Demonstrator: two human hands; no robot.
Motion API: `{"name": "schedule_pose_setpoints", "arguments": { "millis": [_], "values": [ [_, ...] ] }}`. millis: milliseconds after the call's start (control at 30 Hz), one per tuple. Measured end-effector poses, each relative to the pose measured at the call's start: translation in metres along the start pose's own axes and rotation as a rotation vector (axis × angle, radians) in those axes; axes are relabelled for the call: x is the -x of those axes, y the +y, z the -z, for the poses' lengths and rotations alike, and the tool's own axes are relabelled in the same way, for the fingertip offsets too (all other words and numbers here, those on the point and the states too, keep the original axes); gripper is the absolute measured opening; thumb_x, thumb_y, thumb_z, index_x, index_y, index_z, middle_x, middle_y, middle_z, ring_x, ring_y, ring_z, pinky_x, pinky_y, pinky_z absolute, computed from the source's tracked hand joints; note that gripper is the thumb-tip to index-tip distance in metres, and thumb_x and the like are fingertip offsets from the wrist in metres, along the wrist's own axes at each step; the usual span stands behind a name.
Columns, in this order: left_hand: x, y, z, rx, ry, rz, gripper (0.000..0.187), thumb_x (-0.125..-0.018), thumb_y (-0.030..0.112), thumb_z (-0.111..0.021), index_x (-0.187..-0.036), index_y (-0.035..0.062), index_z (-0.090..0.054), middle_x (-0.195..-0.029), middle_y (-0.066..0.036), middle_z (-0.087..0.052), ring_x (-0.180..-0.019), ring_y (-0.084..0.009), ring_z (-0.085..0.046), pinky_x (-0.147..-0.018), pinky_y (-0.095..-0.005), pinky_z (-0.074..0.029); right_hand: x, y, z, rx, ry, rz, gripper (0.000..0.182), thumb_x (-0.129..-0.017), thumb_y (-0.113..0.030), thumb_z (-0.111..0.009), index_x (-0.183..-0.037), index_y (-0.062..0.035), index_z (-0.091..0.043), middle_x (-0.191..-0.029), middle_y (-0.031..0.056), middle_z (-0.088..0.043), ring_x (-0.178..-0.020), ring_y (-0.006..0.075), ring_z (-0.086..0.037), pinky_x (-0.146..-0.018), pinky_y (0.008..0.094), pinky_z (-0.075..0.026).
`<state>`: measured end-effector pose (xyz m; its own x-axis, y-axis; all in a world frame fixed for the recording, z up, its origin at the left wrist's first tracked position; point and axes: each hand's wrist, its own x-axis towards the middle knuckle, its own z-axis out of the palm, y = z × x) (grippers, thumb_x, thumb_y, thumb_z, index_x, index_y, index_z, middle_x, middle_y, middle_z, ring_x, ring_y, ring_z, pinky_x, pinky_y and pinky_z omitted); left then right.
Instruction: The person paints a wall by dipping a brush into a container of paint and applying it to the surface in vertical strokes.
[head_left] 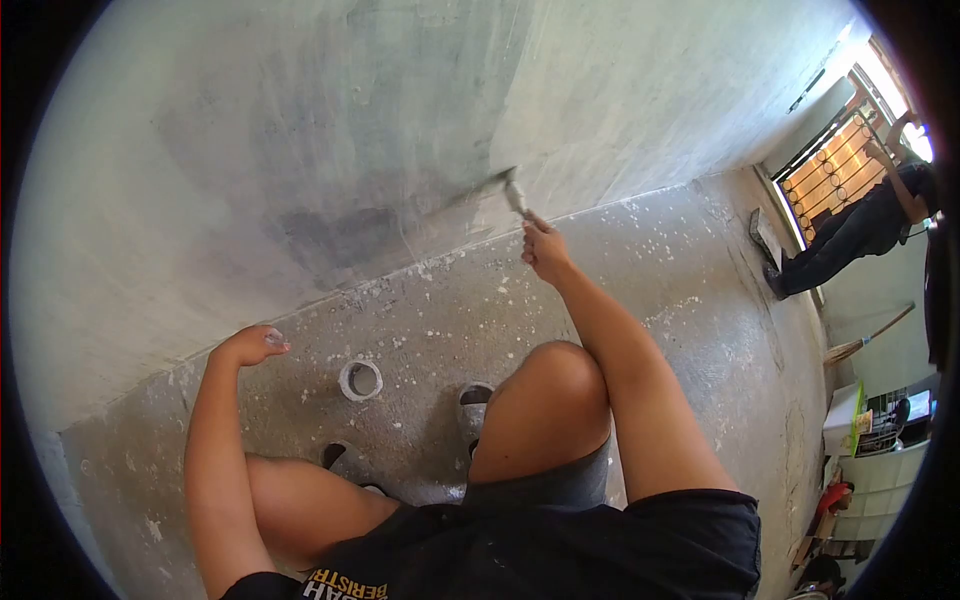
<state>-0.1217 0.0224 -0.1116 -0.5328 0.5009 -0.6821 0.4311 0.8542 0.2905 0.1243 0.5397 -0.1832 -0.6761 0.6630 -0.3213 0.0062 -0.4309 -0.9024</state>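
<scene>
My right hand [543,245] is closed round the handle of a paintbrush [514,192], whose bristles touch the lower part of the pale, patchy wall [400,120]. A darker grey patch shows on the wall left of the brush. Over the floor at the left, my left hand [262,344] is bent at the wrist with its fingers curled; whitish smears mark it, and whether it holds anything is too small to tell. Between my left hand and my knee, a round white-rimmed container [360,380] stands on the floor.
The concrete floor [660,290] is speckled with white spots. My slippered feet are near the container. At the far right, another person [860,225] stands by a metal grille [828,175]. A broom [868,338] and a white bin [843,418] are below them.
</scene>
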Motion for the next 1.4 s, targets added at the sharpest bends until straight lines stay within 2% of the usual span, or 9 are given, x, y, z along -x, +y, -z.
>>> {"name": "schedule_pose_setpoints", "arguments": {
  "millis": [233, 400, 500, 667, 900, 967, 1067, 1300, 1400],
  "values": [
    [0.000, 0.006, 0.000, -0.002, 0.015, 0.010, 0.065, -0.081, 0.052, -0.067, -0.122, 0.0019, -0.058, -0.122, -0.020, -0.060, -0.113, -0.0319, -0.057, -0.095, -0.0385, -0.044, 0.026, 0.004, -0.032, 0.132, -0.481, -0.238, 0.050, -0.093, -0.011, -0.058, -0.141, -0.0087, -0.043, -0.066, -0.0065, -0.035, -0.052, 0.0061, -0.028, -0.044, 0.0242, -0.026],
    [0.001, 0.008, 0.000, 0.035, 0.013, 0.003, 0.066, -0.082, 0.052, -0.067, -0.123, 0.0011, -0.057, -0.122, -0.021, -0.060, -0.114, -0.0321, -0.057, -0.095, -0.0387, -0.045, 0.007, 0.000, -0.008, 0.118, -0.190, -0.063, 0.042, -0.094, -0.013, -0.056, -0.136, -0.0113, -0.051, -0.066, -0.0053, -0.039, -0.052, 0.0062, -0.035, -0.044, 0.0239, -0.031],
    [-0.010, -0.009, -0.005, 0.010, 0.073, -0.086, 0.062, -0.082, 0.047, -0.069, -0.122, 0.0013, -0.057, -0.106, -0.015, -0.066, -0.087, -0.0215, -0.064, -0.076, -0.0344, -0.051, -0.006, -0.001, 0.018, 0.092, -0.049, -0.022, 0.046, -0.095, -0.013, -0.054, -0.140, -0.0155, -0.044, -0.065, -0.0065, -0.034, -0.051, 0.0050, -0.030, -0.044, 0.0223, -0.028],
    [0.005, 0.000, 0.001, 0.007, 0.032, 0.015, 0.070, -0.081, 0.057, -0.065, -0.124, 0.0030, -0.057, -0.125, -0.020, -0.058, -0.115, -0.0328, -0.056, -0.096, -0.0390, -0.044, -0.021, -0.008, 0.031, -0.268, 0.344, 0.144, 0.044, -0.095, -0.011, -0.053, -0.138, -0.0174, -0.046, -0.064, -0.0054, -0.034, -0.050, 0.0058, -0.030, -0.044, 0.0228, -0.028],
    [-0.001, -0.005, 0.001, 0.008, 0.008, 0.028, 0.070, -0.081, 0.057, -0.065, -0.123, 0.0020, -0.057, -0.123, -0.020, -0.060, -0.113, -0.0325, -0.057, -0.095, -0.0388, -0.044, -0.015, -0.001, 0.016, -0.144, 0.049, -0.013, 0.047, -0.093, -0.012, -0.056, -0.139, -0.0158, -0.046, -0.066, -0.0044, -0.038, -0.050, 0.0065, -0.034, -0.043, 0.0233, -0.031],
    [-0.012, -0.015, -0.004, 0.038, 0.045, -0.041, 0.063, -0.083, 0.050, -0.067, -0.123, 0.0020, -0.057, -0.106, -0.015, -0.066, -0.082, -0.0214, -0.064, -0.075, -0.0347, -0.051, 0.002, -0.004, 0.004, 0.066, -0.152, -0.106, 0.047, -0.093, -0.011, -0.057, -0.139, -0.0137, -0.047, -0.065, -0.0057, -0.037, -0.050, 0.0056, -0.032, -0.043, 0.0231, -0.030],
    [-0.012, -0.010, -0.004, 0.045, 0.039, -0.025, 0.062, -0.083, 0.048, -0.068, -0.123, 0.0022, -0.057, -0.106, -0.015, -0.066, -0.083, -0.0211, -0.064, -0.074, -0.0346, -0.051, 0.016, -0.006, -0.001, 0.125, -0.287, -0.141, 0.048, -0.092, -0.011, -0.058, -0.139, -0.0122, -0.047, -0.066, -0.0066, -0.037, -0.050, 0.0047, -0.031, -0.043, 0.0230, -0.028],
    [-0.007, -0.002, -0.003, 0.051, 0.065, -0.041, 0.061, -0.083, 0.047, -0.068, -0.122, 0.0020, -0.057, -0.104, -0.015, -0.066, -0.083, -0.0208, -0.063, -0.074, -0.0347, -0.051, -0.003, -0.002, 0.044, 0.019, -0.102, -0.050, 0.045, -0.094, -0.013, -0.056, -0.138, -0.0147, -0.049, -0.067, -0.0064, -0.038, -0.049, 0.0045, -0.030, -0.043, 0.0223, -0.027],
    [-0.001, 0.003, 0.000, 0.080, 0.014, 0.013, 0.069, -0.082, 0.052, -0.067, -0.124, 0.0000, -0.056, -0.119, -0.022, -0.061, -0.108, -0.0312, -0.060, -0.089, -0.0387, -0.048, -0.006, -0.008, 0.042, -0.093, 0.198, 0.045, 0.048, -0.094, -0.013, -0.053, -0.140, -0.0232, -0.043, -0.063, -0.0070, -0.032, -0.048, 0.0054, -0.027, -0.044, 0.0232, -0.027]
  ]
}}
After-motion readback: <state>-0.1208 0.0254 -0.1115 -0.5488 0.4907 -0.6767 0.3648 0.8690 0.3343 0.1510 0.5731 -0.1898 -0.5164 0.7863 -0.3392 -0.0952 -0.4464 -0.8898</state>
